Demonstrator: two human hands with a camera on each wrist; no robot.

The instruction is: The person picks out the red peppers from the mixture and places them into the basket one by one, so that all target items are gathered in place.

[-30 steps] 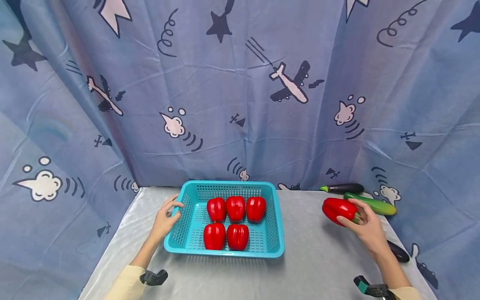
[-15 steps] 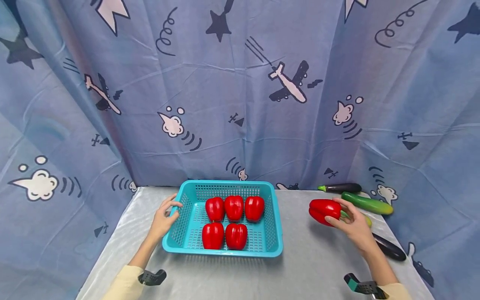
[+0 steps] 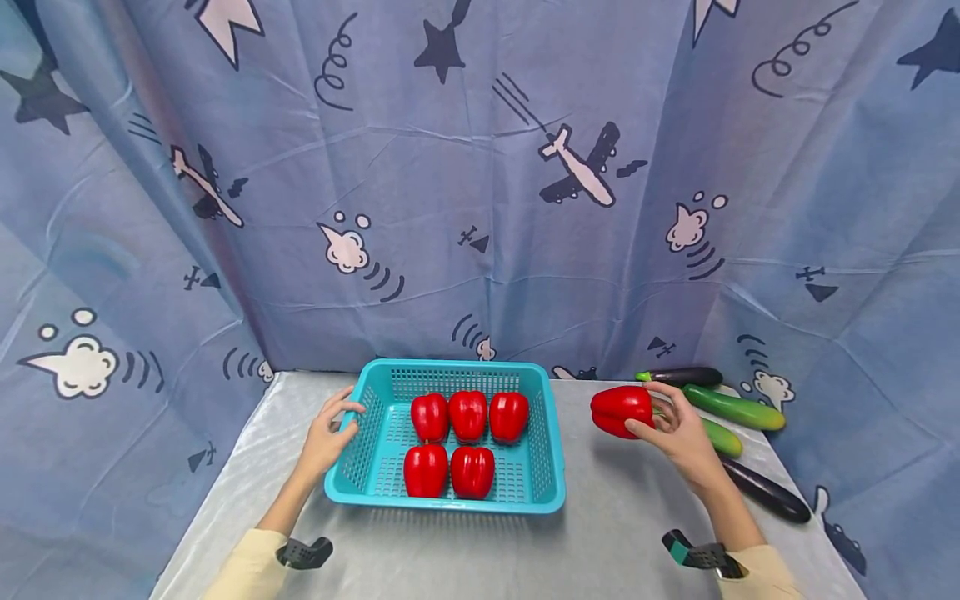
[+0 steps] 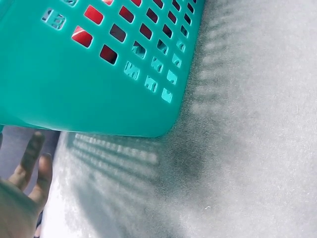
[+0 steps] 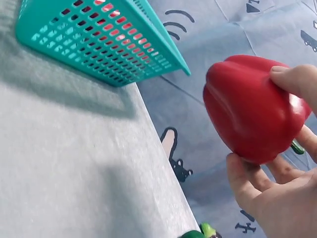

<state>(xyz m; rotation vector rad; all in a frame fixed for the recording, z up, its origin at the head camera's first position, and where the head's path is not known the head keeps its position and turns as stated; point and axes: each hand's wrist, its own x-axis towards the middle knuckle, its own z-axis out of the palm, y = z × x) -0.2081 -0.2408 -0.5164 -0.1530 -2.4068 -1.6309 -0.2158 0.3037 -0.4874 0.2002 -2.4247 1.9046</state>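
Note:
My right hand (image 3: 678, 429) grips a red bell pepper (image 3: 621, 411), held in the air to the right of the basket with its stem end toward the palm. In the right wrist view the thumb lies along one side of the pepper (image 5: 250, 106) and the fingers support it from the other. A turquoise perforated basket (image 3: 558, 442) stands mid-table with several red bell peppers (image 3: 468, 417) inside, in two rows. My left hand (image 3: 330, 433) holds the basket's left rim, fingertips curled over the edge. Part of that hand (image 4: 29, 183) shows beside the basket wall (image 4: 89, 99) in the left wrist view.
On the table's right side lie a dark eggplant (image 3: 686, 377) at the back, a green cucumber-like vegetable (image 3: 738, 407), another green one (image 3: 723, 437) partly behind the right hand, and a second eggplant (image 3: 768, 492). A patterned blue curtain (image 3: 480, 208) hangs behind the grey table (image 3: 600, 542).
My right hand has carried the red bell pepper leftward toward the basket, uncovering more of the green vegetable and the near eggplant. The left hand has stayed at the basket's rim.

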